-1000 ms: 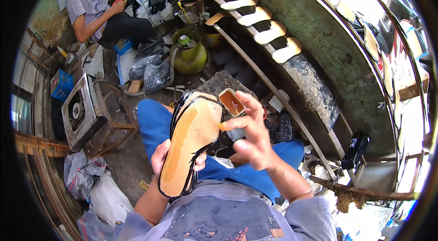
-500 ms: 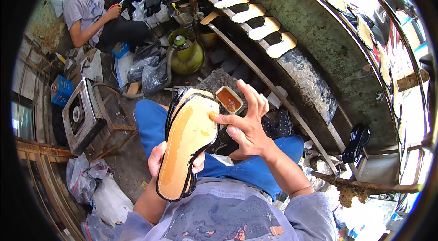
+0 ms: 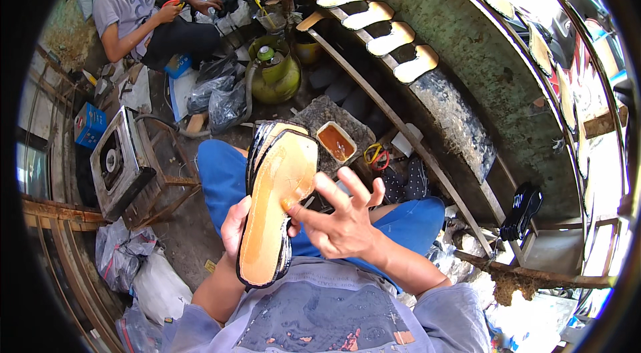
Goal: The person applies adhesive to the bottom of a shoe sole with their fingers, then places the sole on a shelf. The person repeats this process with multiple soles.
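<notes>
My left hand (image 3: 235, 223) grips a stack of tan shoe soles with black edges, its thumb on the near left side and fingertips round the right. The top sole (image 3: 267, 216) faces up, stitched along its rim and shiny with a wet coat. My right hand (image 3: 347, 216) is open, fingers spread, with one fingertip on the sole's right edge at its narrow middle. An amber, glue-like blob sits at that fingertip. Beyond the stack, a white rectangular tub (image 3: 324, 130) of orange-brown liquid rests on a grey slab (image 3: 308, 112).
Scissors with yellow and red handles (image 3: 377, 156) lie right of the tub. A green gas cylinder (image 3: 275, 79) stands ahead, a stove (image 3: 113, 159) at left. Coated soles (image 3: 390, 39) line a rack at far right. Another person (image 3: 133, 12) sits at far left, holding a red-handled tool.
My right hand has moved nearer, from the sole's wide end to its narrow middle. The wet coat covers more of the sole. The stack has shifted slightly, and the scissors have come into sight.
</notes>
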Tool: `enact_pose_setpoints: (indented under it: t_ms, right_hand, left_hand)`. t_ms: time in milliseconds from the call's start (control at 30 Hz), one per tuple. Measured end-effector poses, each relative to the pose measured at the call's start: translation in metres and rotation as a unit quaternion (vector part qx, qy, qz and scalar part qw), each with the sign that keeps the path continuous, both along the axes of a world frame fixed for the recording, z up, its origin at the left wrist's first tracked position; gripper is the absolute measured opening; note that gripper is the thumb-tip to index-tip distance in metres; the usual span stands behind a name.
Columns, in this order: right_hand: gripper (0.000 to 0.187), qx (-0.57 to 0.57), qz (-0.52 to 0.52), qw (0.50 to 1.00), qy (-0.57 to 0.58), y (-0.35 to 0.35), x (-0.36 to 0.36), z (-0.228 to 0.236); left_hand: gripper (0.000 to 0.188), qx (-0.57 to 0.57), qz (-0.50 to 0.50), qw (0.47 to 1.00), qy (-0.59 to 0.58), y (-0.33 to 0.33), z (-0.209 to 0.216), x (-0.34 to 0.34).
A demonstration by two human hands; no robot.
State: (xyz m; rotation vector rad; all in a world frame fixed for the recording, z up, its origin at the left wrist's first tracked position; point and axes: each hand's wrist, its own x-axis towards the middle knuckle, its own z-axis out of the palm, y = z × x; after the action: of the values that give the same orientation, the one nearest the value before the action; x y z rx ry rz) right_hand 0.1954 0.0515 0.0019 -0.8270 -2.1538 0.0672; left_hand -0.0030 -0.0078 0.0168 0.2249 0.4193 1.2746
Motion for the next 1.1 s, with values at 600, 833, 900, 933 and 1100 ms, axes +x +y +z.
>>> enact_pose_setpoints:
  t_ms: [600,833,900,933,1100]
  right_hand:
    - [0.040,0.020,-0.028,0.996,-0.087,0.039,0.022,-0.006]
    - [0.046,0.076,0.025,0.992,-0.102,0.036,0.018,-0.008]
    - [0.048,0.086,0.041,0.990,-0.101,0.038,0.016,-0.007]
    - [0.050,0.100,0.051,0.989,-0.091,0.038,0.016,-0.007]
    - [0.050,0.108,0.120,0.983,-0.093,0.028,0.016,-0.009]
  left_hand:
    - [0.064,0.003,-0.020,0.999,0.046,0.010,0.011,0.007]
    - [0.054,0.003,-0.022,0.996,0.089,0.016,0.008,0.004]
    - [0.052,-0.005,-0.031,0.996,0.078,0.018,0.007,0.001]
    - [0.051,-0.012,-0.034,0.997,0.070,0.019,0.006,0.000]
    - [0.046,-0.088,-0.036,0.995,0.017,0.023,0.002,-0.004]
